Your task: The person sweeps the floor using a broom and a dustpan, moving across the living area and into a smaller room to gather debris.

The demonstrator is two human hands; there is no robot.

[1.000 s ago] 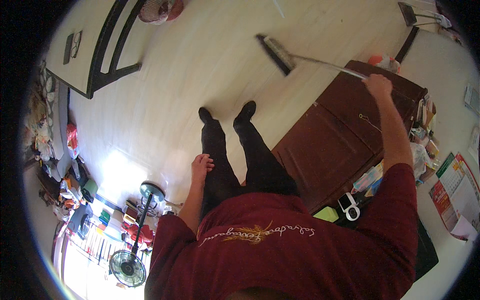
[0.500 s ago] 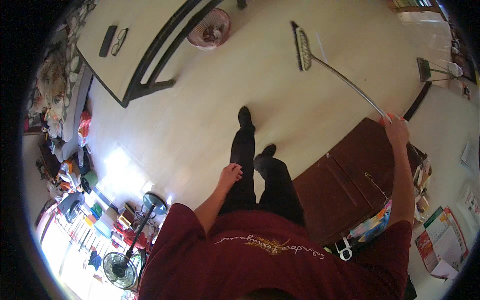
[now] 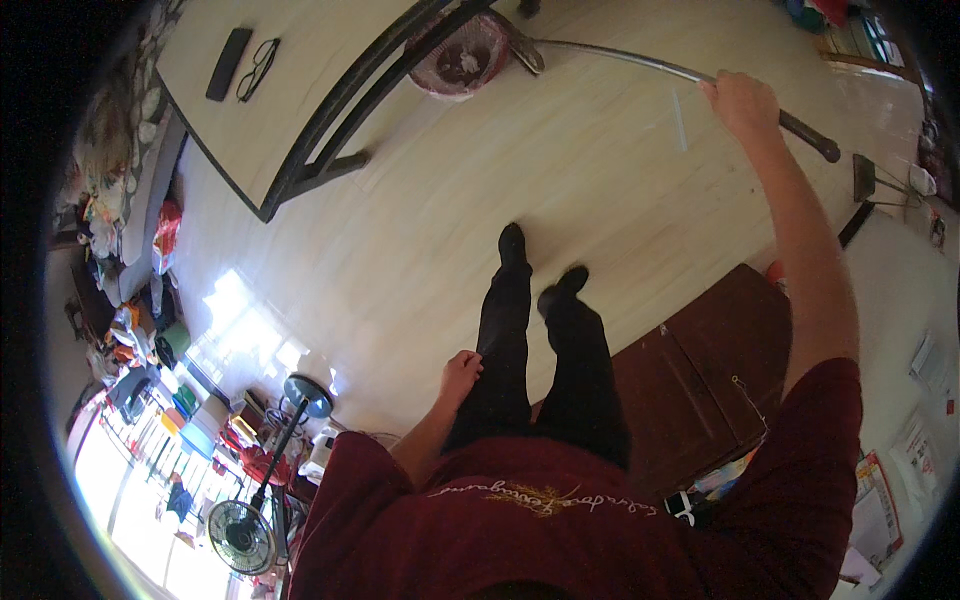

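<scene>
My right hand (image 3: 745, 103) is wrapped round the metal handle of a long broom (image 3: 640, 61), well out at the far right over the floor. The handle's dark end pokes out to the right past my fist. Its broom head (image 3: 522, 46) lies at the far middle, beside a round pinkish ribbed thing (image 3: 460, 62) that looks like a basket, partly hidden by the table frame. My left hand (image 3: 462, 375) hangs at my left thigh with curled fingers, against or close to the black trousers (image 3: 505, 345); nothing shows in it.
A table (image 3: 215, 130) with glasses (image 3: 258, 70) and a dark case (image 3: 229, 64) stands at the far left. A brown cabinet (image 3: 690, 370) is at the right, a standing fan (image 3: 242, 535) at the near left. A dustpan (image 3: 863, 178) stands by the right wall.
My right hand has moved forward and left, away from above the cabinet. The broom has swung left, its head going from the open floor to beside the pinkish basket-like thing.
</scene>
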